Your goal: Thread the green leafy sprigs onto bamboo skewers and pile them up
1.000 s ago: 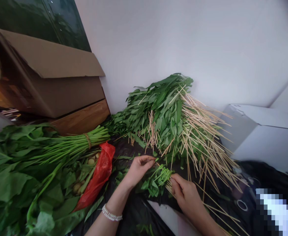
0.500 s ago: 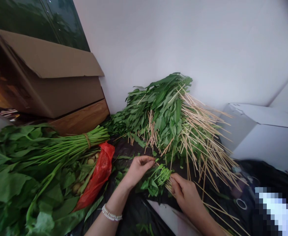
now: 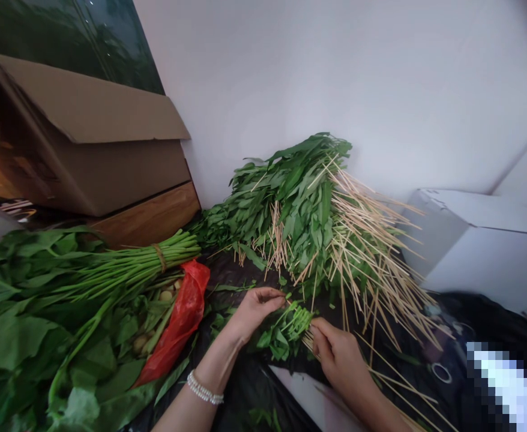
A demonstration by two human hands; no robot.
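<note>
A small bunch of cut green stems and leaves (image 3: 297, 321) lies between my two hands, with thin sticks under its right side. My left hand (image 3: 263, 306), wearing a pearl bracelet (image 3: 204, 390) on the wrist, pinches a short green piece of stem at the upper left of the bunch. My right hand (image 3: 333, 345) is closed at the right edge of the bunch, around the ends of the thin sticks. Behind both hands rises a large heap of leafy greens (image 3: 290, 192), with many pale wooden sticks (image 3: 371, 240) jutting out to the right.
At the left lie a tied bundle of green stems (image 3: 132, 267), broad leaves (image 3: 15, 336) and a red plastic bag (image 3: 177, 327). A cardboard box (image 3: 119, 168) stands behind them. On the right are a white box (image 3: 484, 252), black plastic (image 3: 470, 312) and a white ring (image 3: 441, 373).
Both hands stay in nearly the same place. My left hand has shifted very slightly to the right with its fingertips close to the bunch.
</note>
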